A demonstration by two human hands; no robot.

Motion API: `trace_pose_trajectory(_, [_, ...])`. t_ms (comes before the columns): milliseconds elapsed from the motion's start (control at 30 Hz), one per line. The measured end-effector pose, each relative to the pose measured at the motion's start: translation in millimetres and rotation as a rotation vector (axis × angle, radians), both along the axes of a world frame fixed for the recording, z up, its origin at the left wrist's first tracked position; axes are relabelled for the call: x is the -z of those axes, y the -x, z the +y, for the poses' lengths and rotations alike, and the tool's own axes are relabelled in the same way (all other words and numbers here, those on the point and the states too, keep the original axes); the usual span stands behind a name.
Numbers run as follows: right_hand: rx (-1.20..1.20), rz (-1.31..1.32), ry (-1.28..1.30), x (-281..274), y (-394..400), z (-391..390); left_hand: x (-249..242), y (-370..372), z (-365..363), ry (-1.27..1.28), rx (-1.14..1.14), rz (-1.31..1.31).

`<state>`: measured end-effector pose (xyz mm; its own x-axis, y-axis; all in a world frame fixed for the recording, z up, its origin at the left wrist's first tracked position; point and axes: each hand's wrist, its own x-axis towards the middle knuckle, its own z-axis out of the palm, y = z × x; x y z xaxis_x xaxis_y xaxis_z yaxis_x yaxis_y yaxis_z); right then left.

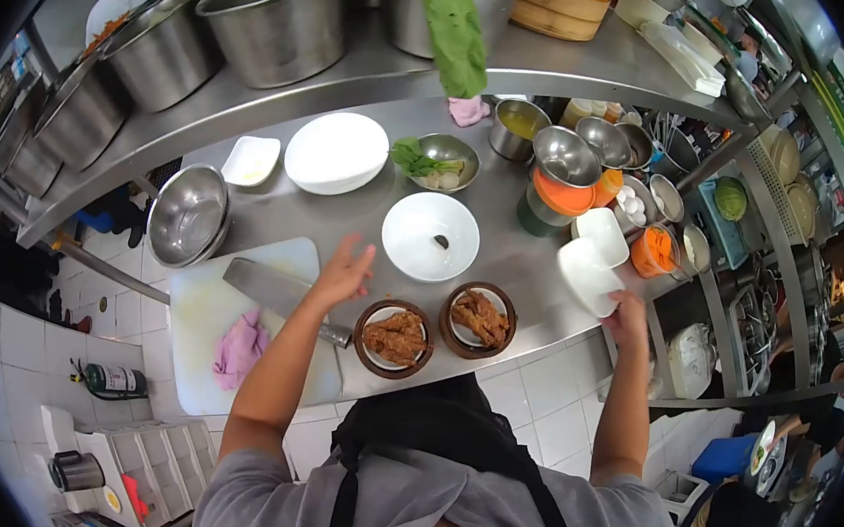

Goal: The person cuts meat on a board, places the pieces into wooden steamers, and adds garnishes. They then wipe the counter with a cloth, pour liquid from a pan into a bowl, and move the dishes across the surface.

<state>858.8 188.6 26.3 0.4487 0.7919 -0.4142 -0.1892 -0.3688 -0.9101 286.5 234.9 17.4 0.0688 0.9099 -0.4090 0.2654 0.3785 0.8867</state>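
My left hand (344, 273) is open, fingers spread, in the air above the steel counter (345, 225), holding nothing. My right hand (625, 316) grips the edge of a white square dish (587, 277), tilted beside another white dish (602, 236). In front of me stand two round brown steamer baskets (426, 355) with browned meat pieces (396, 338) on white plates. Behind them sits a white bowl (429, 266) with a small dark piece (441, 241) in it. A cleaver (274, 293) lies on the white cutting board (193, 382) near my left forearm, beside a pink cloth (242, 349).
On the counter are steel bowls (185, 213), white oval dishes (336, 153), a bowl with leafy greens (409, 158), and an orange-lidded container (561, 193). A steel shelf (378, 78) holding large pots (273, 35) crosses overhead. Other people stand at the far left and lower right.
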Motion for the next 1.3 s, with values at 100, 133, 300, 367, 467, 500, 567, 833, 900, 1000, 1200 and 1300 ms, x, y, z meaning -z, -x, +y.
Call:
trace_pose_trajectory(100, [0.061, -0.007, 0.02, 17, 50, 23, 5, -29, 37, 0.189, 0.08, 0.032])
trace_pose_trajectory(133, [-0.171, 0.102, -0.018, 22, 50, 30, 11, -34, 44, 0.197, 0.081, 0.038])
trace_pose_trajectory(300, [-0.261, 0.118, -0.015, 46, 91, 61, 36, -44, 56, 0.359, -0.069, -0.201])
trace_pose_trajectory(367, [-0.266, 0.181, 0.016, 63, 103, 74, 34, -46, 58, 0.34, -0.091, -0.176])
trace_pose_trajectory(467, [-0.218, 0.279, 0.0, 76, 120, 90, 38, -41, 60, 0.289, -0.121, -0.142])
trace_pose_trajectory(500, [-0.21, 0.28, -0.012, 80, 127, 97, 36, -36, 60, 0.286, -0.158, -0.15])
trace_pose_trajectory(567, [-0.197, 0.298, -0.002, 87, 140, 111, 35, -29, 61, 0.268, -0.182, -0.154])
trace_pose_trajectory(833, [-0.127, 0.383, -0.014, 98, 183, 159, 45, -22, 68, 0.267, -0.399, -0.281])
trace_pose_trajectory(900, [-0.131, 0.394, -0.025, 98, 188, 167, 48, -26, 71, 0.268, -0.435, -0.32])
trace_pose_trajectory(1000, [-0.136, 0.409, -0.028, 101, 195, 180, 58, -29, 77, 0.274, -0.495, -0.432])
trace_pose_trajectory(1200, [-0.11, 0.383, -0.037, 109, 208, 213, 87, -35, 104, 0.289, -0.593, -0.561])
trace_pose_trajectory(1300, [-0.11, 0.374, -0.041, 114, 212, 223, 89, -41, 111, 0.32, -0.649, -0.579])
